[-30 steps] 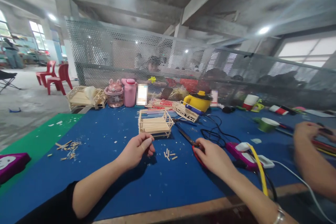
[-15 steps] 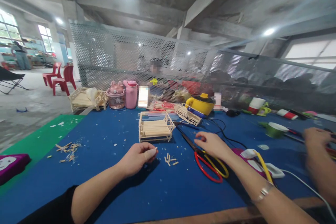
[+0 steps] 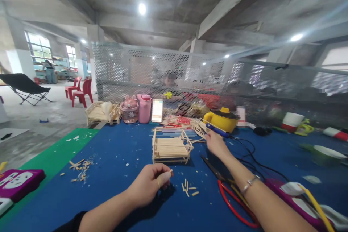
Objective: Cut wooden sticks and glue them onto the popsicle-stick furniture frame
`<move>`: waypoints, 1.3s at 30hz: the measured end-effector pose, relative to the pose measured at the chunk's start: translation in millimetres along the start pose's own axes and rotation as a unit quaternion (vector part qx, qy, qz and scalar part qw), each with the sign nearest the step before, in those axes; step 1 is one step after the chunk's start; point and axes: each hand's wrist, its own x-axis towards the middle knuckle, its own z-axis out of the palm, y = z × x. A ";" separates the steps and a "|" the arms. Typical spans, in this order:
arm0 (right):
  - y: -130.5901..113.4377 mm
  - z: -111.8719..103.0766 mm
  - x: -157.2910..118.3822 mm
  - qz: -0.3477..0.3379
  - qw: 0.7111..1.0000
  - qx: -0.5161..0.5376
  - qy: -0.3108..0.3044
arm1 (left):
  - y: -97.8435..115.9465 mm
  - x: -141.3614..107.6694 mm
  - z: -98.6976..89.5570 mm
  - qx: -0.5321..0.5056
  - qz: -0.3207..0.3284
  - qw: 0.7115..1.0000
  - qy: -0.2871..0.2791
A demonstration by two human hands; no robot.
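Observation:
My left hand [image 3: 152, 183] is closed, with a short wooden stick piece [image 3: 171, 171] pinched between thumb and forefinger. Just beyond it stands a small wooden stick-built model bed [image 3: 171, 148]. Several cut stick pieces [image 3: 189, 187] lie to the right of this hand. My right hand [image 3: 216, 144] reaches far forward, its fingertips by a blue corded tool [image 3: 217, 130] and a flat wooden stick frame [image 3: 199, 129]. Its fingers are partly hidden, so their grip is unclear. Scissors with red and yellow handles [image 3: 231, 197] lie partly beneath my right forearm.
A yellow pot [image 3: 221, 120], a pink bottle [image 3: 145, 110] and a pink kettle-shaped jar [image 3: 129, 110] stand along the back. Another wooden model [image 3: 103, 113] is at back left. Stick scraps [image 3: 80, 168] lie left. A purple power strip [image 3: 296, 203] and black cords [image 3: 250, 152] occupy the right.
My right hand has moved forward from above the scissors to the blue tool and wooden frame. My left hand still pinches the stick piece. The camera view has shifted.

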 end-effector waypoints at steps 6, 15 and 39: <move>-16.4 -66.8 -79.2 0.006 0.933 0.357 0.031 | 21.1 -4.9 9.7 0.067 0.154 0.983 0.068; -79.7 -41.2 -132.6 -0.035 0.660 0.723 -0.204 | 40.6 -1.6 43.0 0.043 0.139 0.986 0.080; -64.1 -8.7 -142.2 -0.136 0.822 0.523 -0.177 | 26.2 -4.6 15.0 0.042 0.142 0.970 0.194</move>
